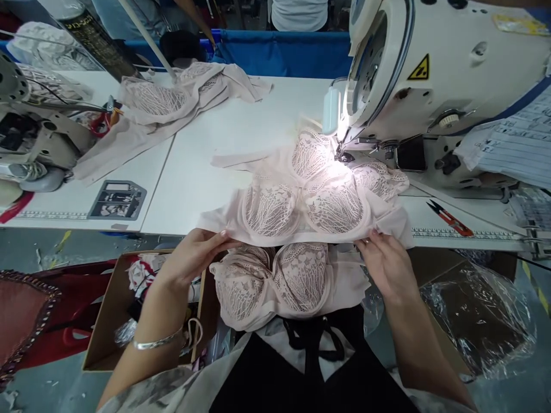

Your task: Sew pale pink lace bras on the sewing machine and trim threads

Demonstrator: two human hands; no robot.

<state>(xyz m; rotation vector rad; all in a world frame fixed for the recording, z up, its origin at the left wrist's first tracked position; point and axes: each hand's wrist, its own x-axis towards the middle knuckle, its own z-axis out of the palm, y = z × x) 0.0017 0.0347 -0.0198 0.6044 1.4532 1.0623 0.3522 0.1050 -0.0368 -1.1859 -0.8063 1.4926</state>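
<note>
A pale pink lace bra (275, 209) lies spread at the table's front edge, cups facing up. My left hand (198, 252) pinches its lower band on the left, thumb on top. On the right, my right hand (385, 261) grips the same band, with the fingers partly under the fabric. Behind it, another lace bra (310, 155) lies partly covered, reaching under the lit needle area of the sewing machine (387, 86). A further lace bra (301, 275) rests in my lap, below the table edge.
Red-handled thread snips (450, 218) lie right of the bras. More lace pieces (172, 97) are piled at the back left, near a second machine (38, 132). A cardboard box (103, 321) stands below left; clear plastic wrap (486, 321) is below right. People stand beyond a blue cloth (284, 51).
</note>
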